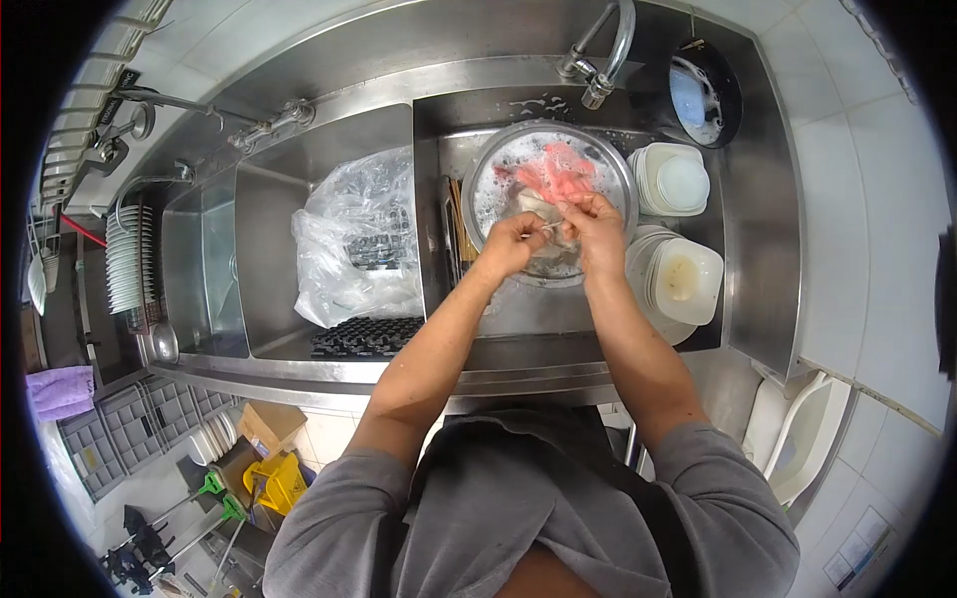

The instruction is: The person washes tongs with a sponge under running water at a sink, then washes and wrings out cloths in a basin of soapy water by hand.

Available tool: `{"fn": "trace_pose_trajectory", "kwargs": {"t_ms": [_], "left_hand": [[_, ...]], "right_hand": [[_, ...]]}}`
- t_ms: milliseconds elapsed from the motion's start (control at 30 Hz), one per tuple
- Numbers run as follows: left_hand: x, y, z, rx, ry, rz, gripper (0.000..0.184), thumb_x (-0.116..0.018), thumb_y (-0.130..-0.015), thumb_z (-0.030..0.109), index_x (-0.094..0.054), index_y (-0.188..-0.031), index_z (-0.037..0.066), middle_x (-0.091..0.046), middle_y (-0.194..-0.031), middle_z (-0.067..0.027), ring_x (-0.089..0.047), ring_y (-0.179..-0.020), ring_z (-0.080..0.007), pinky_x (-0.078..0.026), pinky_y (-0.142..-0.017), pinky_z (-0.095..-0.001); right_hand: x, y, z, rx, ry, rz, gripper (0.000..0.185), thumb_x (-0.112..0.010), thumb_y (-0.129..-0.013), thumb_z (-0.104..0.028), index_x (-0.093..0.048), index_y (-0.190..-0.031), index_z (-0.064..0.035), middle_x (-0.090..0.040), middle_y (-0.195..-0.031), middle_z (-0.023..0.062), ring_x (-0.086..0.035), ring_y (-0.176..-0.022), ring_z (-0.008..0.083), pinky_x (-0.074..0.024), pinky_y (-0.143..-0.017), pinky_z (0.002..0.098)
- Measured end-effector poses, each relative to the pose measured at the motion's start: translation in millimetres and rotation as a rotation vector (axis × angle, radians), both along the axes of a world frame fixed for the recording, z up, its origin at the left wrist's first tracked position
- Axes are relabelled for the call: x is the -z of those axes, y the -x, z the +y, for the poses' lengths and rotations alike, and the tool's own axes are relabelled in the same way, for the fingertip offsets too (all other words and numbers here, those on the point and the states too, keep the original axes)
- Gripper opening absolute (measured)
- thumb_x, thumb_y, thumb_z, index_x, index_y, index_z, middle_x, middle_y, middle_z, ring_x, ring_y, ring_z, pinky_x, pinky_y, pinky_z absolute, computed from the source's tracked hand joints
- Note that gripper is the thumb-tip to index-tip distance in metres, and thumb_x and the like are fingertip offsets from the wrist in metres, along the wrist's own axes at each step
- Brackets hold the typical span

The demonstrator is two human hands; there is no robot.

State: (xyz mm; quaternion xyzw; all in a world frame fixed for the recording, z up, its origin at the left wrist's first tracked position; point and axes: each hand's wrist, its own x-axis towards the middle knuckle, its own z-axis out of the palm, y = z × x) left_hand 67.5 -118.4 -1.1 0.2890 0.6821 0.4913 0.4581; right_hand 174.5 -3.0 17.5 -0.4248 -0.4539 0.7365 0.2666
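Observation:
A round metal basin point(480, 227) of sudsy water sits in the right-hand sink. Pink-red cloth or a rubber glove point(558, 171) lies in the suds; I cannot tell which. Above the basin's near part, my left hand point(514, 245) and my right hand point(594, 231) are close together with fingers pinched. Between their fingertips shows a small whitish thing point(551, 227), too small to name. A pale, cloth-like piece point(534, 205) floats just beyond the fingers.
Stacked white bowls point(673, 184) and more stacked dishes point(690, 283) stand right of the basin. A dark pan point(733, 100) with a blue sponge is at the back right. A tap point(596, 92) overhangs behind. Clear plastic point(349, 229) fills the middle sink; chopsticks point(461, 221) lie left of the basin.

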Motion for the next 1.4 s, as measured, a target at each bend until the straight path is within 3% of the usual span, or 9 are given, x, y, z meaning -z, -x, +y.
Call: {"fn": "trace_pose_trajectory", "kwargs": {"t_ms": [233, 467, 733, 933, 1133, 1267, 1300, 1333, 1400], "left_hand": [[-37.8, 22.0, 9.0, -0.104, -0.198, -0.221, 0.01, -0.056, -0.093, 0.011, -0.058, -0.096, 0.003, -0.062, -0.087, -0.0024, -0.056, -0.083, -0.0101, -0.045, -0.078, -0.026], [-149.7, 36.8, 19.8, 0.131, -0.384, 0.209, 0.009, -0.05, -0.095, 0.007, -0.055, -0.101, 0.003, -0.06, -0.085, -0.0019, -0.056, -0.077, -0.0088, -0.046, -0.068, -0.024], [-267.2, 45.9, -8.0, -0.427, -0.781, 0.123, 0.009, -0.051, -0.093, 0.006, -0.055, -0.102, 0.005, -0.062, -0.095, -0.0079, -0.062, -0.087, -0.017, -0.055, -0.072, -0.0339], [-260.3, 58.7, -24.6, -0.618, -0.807, 0.127, 0.01, -0.051, -0.094, 0.007, -0.053, -0.103, 0.004, -0.062, -0.097, -0.0089, -0.062, -0.091, -0.0181, -0.057, -0.074, -0.039], [-250.4, 76.2, -34.4, -0.758, -0.761, 0.157, 0.013, -0.055, -0.092, 0.009, -0.053, -0.103, 0.003, -0.061, -0.096, -0.0085, -0.062, -0.089, -0.0179, -0.056, -0.074, -0.0381], [-263.6, 82.4, -48.2, -0.85, -0.717, 0.265, 0.01, -0.054, -0.092, 0.011, -0.055, -0.099, 0.005, -0.058, -0.092, -0.0053, -0.059, -0.086, -0.0148, -0.055, -0.07, -0.0325], [-266.3, 81.0, -52.8, -0.848, -0.751, 0.261, 0.012, -0.054, -0.092, 0.014, -0.055, -0.1, 0.004, -0.058, -0.091, -0.0056, -0.058, -0.086, -0.0163, -0.053, -0.074, -0.0321], [-254.0, 89.9, -61.0, -0.858, -0.621, 0.617, 0.013, -0.055, -0.093, 0.014, -0.056, -0.099, 0.002, -0.057, -0.09, -0.0054, -0.058, -0.085, -0.0167, -0.05, -0.079, -0.0307], [-232.6, 81.6, -59.8, -0.933, -0.847, 0.558, 0.016, -0.056, -0.09, 0.007, -0.056, -0.104, -0.001, -0.06, -0.09, -0.0074, -0.058, -0.085, -0.0172, -0.047, -0.072, -0.0338]], "right_hand": [[-2.2, -12.1, -6.5, -0.343, -0.877, -0.185, 0.035, -0.073, -0.073, -0.016, -0.065, -0.104, -0.0017, -0.067, -0.099, 0.016, -0.065, -0.089, 0.0303, -0.0497, -0.082, 0.0379], [-32.1, 12.0, -15.7, -0.589, -0.79, -0.342, 0.038, -0.07, -0.074, -0.023, -0.064, -0.106, -0.0049, -0.065, -0.1, 0.0194, -0.062, -0.096, 0.0361, -0.0475, -0.084, 0.0426], [-8.6, 15.9, -9.1, -0.497, -0.964, -0.566, 0.035, -0.064, -0.076, -0.012, -0.061, -0.109, -0.0034, -0.063, -0.106, 0.0211, -0.058, -0.103, 0.0373, -0.0454, -0.088, 0.0466], [-17.6, 11.6, 14.2, -0.139, -1.089, -0.543, 0.045, -0.057, -0.076, 0.001, -0.056, -0.121, -0.0023, -0.046, -0.134, 0.0225, -0.051, -0.116, 0.0378, -0.0427, -0.098, 0.0427], [-34.0, -24.6, 37.5, -0.362, -1.163, -0.571, 0.049, -0.06, -0.073, 0.001, -0.058, -0.122, -0.0049, -0.04, -0.142, 0.0197, -0.044, -0.127, 0.0358, -0.0366, -0.105, 0.0387], [-80.8, -50.4, 56.3, -0.386, -1.078, -0.459, 0.055, -0.048, -0.069, 0.004, -0.06, -0.122, -0.004, -0.048, -0.138, 0.0183, -0.045, -0.128, 0.0301, -0.0321, -0.109, 0.0349], [-97.0, -56.0, 56.1, -0.377, -0.986, -0.274, 0.049, -0.049, -0.076, -0.004, -0.057, -0.124, 0.0017, -0.047, -0.138, 0.0187, -0.044, -0.13, 0.0289, -0.0303, -0.11, 0.0361], [-100.9, -60.8, 62.0, -0.373, -1.095, -0.097, 0.048, -0.047, -0.083, -0.017, -0.055, -0.124, 0.0071, -0.047, -0.138, 0.0204, -0.043, -0.129, 0.03, -0.0306, -0.109, 0.0382], [-132.7, -53.1, 34.1, -0.358, -1.093, -0.059, 0.052, -0.045, -0.086, -0.022, -0.051, -0.129, 0.005, -0.05, -0.135, 0.0193, -0.047, -0.125, 0.0295, -0.0334, -0.106, 0.037]]}}
